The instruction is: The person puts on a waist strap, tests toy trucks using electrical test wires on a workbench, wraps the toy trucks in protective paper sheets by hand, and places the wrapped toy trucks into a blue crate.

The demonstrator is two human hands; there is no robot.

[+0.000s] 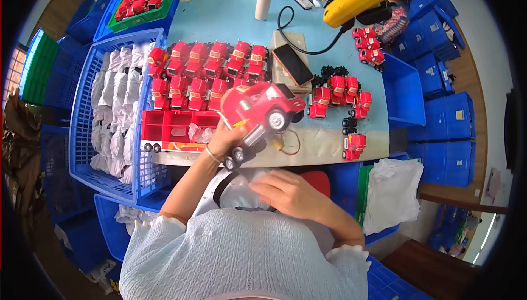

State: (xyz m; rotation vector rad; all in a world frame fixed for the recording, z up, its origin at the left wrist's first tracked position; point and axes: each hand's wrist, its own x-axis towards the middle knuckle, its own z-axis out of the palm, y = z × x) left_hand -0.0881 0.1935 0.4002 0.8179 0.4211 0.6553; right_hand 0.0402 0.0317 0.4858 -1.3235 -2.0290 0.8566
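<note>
Landmark for all positions: the blue-topped table (219, 4). A red toy truck cab (266, 105) is held above its near edge, tilted nose up, wheels toward the wearer's body. The left hand (224, 137) grips it at the rear, thumb on the near side of the chassis; the fingers behind are partly hidden. The right hand (291, 194) is off the near edge, over the lap, fingers extended and loosely together, with nothing seen pinched.

On the table's near left part stand close rows of red cabs (197, 58); in front of them lies a red compartmented trailer (155, 126) containing clear plastic pieces. A phone (292, 65) lies right of the rows, with further cabs (319, 102) beyond it to the right. A blue crate (115, 184) of white-wrapped bundles adjoins the table's left side.

Risks, in this inspector's judgement: support is by one hand at one end, so a slackened thumb could let the cab roll nose-down and drop over the near edge. A leftward swing could topple the tightly spaced rows. Lowering it carelessly could snag the thin looped cord (299, 145) near that edge, or scuff the glossy red shell.
</note>
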